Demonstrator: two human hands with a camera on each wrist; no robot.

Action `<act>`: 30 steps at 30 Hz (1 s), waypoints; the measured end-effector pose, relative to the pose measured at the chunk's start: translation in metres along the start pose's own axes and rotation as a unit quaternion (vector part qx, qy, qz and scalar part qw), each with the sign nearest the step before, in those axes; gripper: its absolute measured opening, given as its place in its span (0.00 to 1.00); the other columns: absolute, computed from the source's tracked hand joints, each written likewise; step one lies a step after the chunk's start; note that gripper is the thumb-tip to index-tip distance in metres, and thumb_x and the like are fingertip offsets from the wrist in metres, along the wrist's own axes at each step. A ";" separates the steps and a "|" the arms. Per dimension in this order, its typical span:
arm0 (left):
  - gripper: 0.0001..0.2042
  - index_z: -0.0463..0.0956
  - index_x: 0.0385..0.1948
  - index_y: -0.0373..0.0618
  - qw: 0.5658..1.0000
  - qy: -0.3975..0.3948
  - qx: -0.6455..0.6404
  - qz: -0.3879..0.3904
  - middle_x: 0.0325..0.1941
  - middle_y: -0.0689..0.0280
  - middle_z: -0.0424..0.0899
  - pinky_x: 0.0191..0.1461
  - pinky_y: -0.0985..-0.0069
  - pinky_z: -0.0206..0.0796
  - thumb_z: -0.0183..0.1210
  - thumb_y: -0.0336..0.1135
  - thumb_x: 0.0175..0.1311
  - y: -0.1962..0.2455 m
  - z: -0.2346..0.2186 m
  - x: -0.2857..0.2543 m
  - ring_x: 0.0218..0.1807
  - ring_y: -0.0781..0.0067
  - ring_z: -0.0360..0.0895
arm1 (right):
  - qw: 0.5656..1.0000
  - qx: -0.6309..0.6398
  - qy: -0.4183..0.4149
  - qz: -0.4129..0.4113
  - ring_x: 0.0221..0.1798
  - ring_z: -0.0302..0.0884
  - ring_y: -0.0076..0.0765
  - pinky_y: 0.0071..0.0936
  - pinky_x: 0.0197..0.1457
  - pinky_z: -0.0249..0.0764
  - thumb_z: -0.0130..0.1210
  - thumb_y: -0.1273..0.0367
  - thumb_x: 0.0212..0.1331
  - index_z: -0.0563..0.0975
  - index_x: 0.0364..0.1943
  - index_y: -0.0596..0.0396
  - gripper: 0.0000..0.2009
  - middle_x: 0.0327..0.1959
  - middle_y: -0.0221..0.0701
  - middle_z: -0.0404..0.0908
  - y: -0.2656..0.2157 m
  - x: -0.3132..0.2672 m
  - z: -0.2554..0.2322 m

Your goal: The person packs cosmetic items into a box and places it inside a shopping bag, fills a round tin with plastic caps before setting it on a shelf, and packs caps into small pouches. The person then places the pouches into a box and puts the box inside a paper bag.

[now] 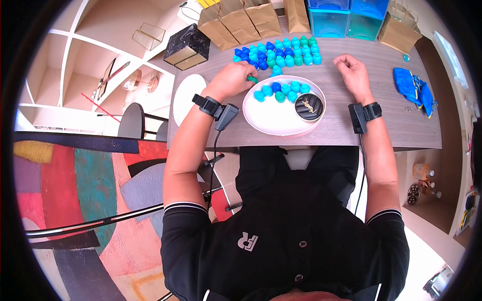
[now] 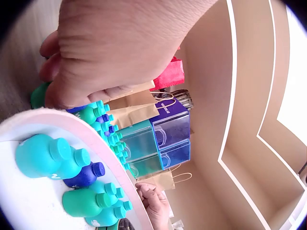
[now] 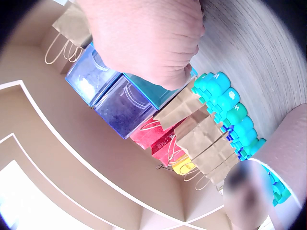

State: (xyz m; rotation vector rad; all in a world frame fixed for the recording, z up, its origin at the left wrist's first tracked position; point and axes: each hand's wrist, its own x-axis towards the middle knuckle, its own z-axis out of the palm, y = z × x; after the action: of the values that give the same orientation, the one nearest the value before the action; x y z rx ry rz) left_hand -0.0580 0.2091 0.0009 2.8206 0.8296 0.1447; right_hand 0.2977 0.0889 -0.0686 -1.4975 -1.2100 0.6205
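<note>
The left hand [image 1: 232,79] pinches a green bottle [image 1: 252,79] just beyond the upper left rim of the round tray [image 1: 261,120]; in the left wrist view fingers partly cover that green bottle [image 2: 39,96]. Several small blue, teal and green bottles [image 1: 279,96] stand in the tray beside a round black case [image 1: 308,107]. Behind it, rows of similar bottles [image 1: 288,61] stand on the table, with one teal bottle [image 1: 276,70] nearer the tray. The right hand [image 1: 353,75] rests at the table's right side, fingers loosely curled, with nothing visible in them.
Paper bags [image 1: 241,25] and blue and teal drawer boxes [image 1: 329,22] line the back. A black marbled box [image 1: 187,46] and a white round plate [image 1: 188,100] are at the left. A blue crumpled pouch [image 1: 412,88] lies at the right.
</note>
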 end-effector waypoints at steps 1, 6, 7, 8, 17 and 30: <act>0.12 0.84 0.40 0.44 1.000 0.000 0.010 -0.007 0.38 0.57 0.86 0.47 0.64 0.76 0.70 0.29 0.52 -0.001 0.001 -0.002 0.41 0.57 0.84 | 1.000 0.003 0.000 0.000 0.33 0.77 0.18 0.23 0.40 0.74 0.58 0.67 0.65 0.85 0.41 0.57 0.09 0.30 0.26 0.85 -0.001 0.000 0.001; 0.12 0.84 0.39 0.45 1.000 0.020 0.009 -0.014 0.38 0.57 0.85 0.47 0.64 0.76 0.70 0.30 0.52 -0.002 0.004 -0.009 0.42 0.56 0.84 | 1.000 -0.004 0.000 0.002 0.33 0.77 0.18 0.22 0.40 0.74 0.58 0.66 0.65 0.85 0.41 0.57 0.09 0.30 0.26 0.85 -0.004 -0.001 -0.001; 0.12 0.84 0.39 0.45 0.999 0.027 0.011 -0.019 0.38 0.56 0.85 0.47 0.64 0.76 0.70 0.30 0.52 -0.001 0.004 -0.011 0.42 0.56 0.84 | 1.000 -0.007 0.002 -0.001 0.33 0.77 0.18 0.23 0.40 0.73 0.59 0.66 0.65 0.84 0.40 0.57 0.09 0.30 0.26 0.85 -0.003 -0.001 -0.001; 0.12 0.84 0.39 0.45 0.999 0.027 0.011 -0.019 0.38 0.56 0.85 0.47 0.64 0.76 0.70 0.30 0.52 -0.002 0.005 -0.012 0.42 0.56 0.84 | 1.000 -0.009 0.003 -0.004 0.33 0.77 0.18 0.23 0.40 0.73 0.59 0.66 0.65 0.84 0.40 0.57 0.09 0.30 0.26 0.85 -0.001 0.000 -0.001; 0.11 0.80 0.38 0.45 0.990 0.124 -0.006 -0.068 0.37 0.58 0.83 0.43 0.66 0.76 0.68 0.29 0.53 0.059 -0.041 -0.031 0.39 0.58 0.83 | 1.000 0.018 -0.005 0.000 0.33 0.77 0.18 0.23 0.39 0.73 0.59 0.66 0.65 0.84 0.40 0.57 0.09 0.31 0.26 0.86 0.008 0.003 0.001; 0.13 0.74 0.37 0.49 0.987 0.073 0.134 0.045 0.37 0.61 0.79 0.38 0.60 0.76 0.66 0.31 0.51 0.097 0.012 -0.031 0.38 0.55 0.83 | 1.000 0.014 -0.006 -0.007 0.33 0.78 0.18 0.22 0.40 0.73 0.58 0.68 0.65 0.84 0.41 0.57 0.09 0.31 0.26 0.86 0.007 0.002 0.001</act>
State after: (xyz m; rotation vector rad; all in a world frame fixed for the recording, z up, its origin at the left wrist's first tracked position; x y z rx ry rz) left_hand -0.0312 0.1104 0.0088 3.1342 0.8068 0.2740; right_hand 0.3002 0.0918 -0.0746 -1.4623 -1.2151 0.6372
